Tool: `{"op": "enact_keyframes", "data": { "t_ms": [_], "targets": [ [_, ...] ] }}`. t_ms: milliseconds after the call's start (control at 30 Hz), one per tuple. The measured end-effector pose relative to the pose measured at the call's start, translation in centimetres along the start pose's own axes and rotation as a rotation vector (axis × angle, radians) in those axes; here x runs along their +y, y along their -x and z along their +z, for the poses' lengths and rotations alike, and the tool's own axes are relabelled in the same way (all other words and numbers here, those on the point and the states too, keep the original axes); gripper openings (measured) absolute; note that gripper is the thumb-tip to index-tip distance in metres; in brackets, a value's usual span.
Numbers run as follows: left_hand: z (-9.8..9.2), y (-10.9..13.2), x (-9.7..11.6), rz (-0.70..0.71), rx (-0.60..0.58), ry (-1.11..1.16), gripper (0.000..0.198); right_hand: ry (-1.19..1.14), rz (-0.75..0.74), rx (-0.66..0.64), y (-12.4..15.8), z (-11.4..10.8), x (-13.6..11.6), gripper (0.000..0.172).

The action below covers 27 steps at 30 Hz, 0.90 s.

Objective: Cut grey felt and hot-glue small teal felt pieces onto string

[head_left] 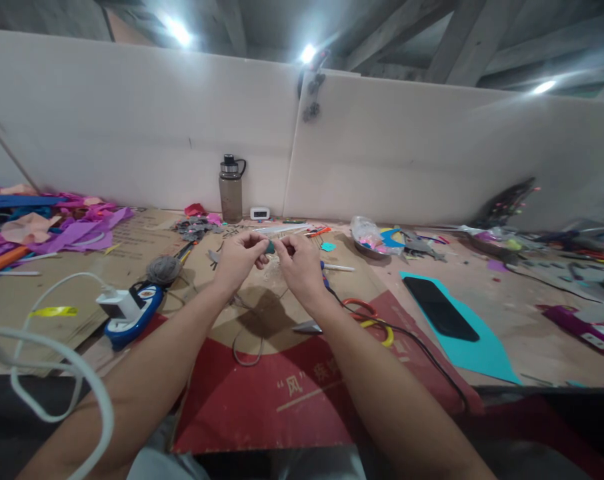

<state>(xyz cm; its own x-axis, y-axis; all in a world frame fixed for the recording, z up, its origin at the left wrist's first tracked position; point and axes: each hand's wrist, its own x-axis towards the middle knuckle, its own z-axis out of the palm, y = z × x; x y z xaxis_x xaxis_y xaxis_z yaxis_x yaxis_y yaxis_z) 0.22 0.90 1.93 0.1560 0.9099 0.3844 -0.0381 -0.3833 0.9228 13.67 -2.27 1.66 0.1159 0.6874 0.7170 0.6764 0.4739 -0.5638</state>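
My left hand (241, 259) and my right hand (300, 261) meet over the cardboard in the middle of the table. Both pinch a small dark green piece (271, 247) between thumb and fingers; its exact kind is too small to make out. Below them, a thin grey yarn strand (248, 363) loops onto the red part of the cardboard (252, 413). Scissors (389, 333) with orange and yellow handles lie by my right forearm, which partly covers them. A ball of grey yarn (163, 269) sits to the left of my left hand.
At left, a white charger (119, 305) plugs into a blue power strip (137, 327), and its white cable crosses my left arm. A bottle (231, 193) and small clock (260, 213) stand by the partition. A black phone (441, 309) rests on turquoise sheet (487, 353). Coloured scraps (87, 230) pile far left.
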Motion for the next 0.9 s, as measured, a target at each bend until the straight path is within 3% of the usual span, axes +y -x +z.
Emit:
{"op": "enact_keyframes", "data": {
  "t_ms": [267,633,900],
  "targets": [
    [0.16,0.3,0.7,-0.023,-0.009,0.045,0.03,0.009,-0.02,-0.016,-0.04,-0.07,-0.2,0.024],
    [0.04,0.04,0.18,-0.03,-0.025,0.084,0.023,-0.011,0.008,-0.037,0.08,0.06,-0.08,0.026],
    [0.28,0.04,0.36,-0.089,0.014,0.161,0.021,-0.121,0.054,-0.022,0.5,0.13,-0.18,0.005]
  ]
}}
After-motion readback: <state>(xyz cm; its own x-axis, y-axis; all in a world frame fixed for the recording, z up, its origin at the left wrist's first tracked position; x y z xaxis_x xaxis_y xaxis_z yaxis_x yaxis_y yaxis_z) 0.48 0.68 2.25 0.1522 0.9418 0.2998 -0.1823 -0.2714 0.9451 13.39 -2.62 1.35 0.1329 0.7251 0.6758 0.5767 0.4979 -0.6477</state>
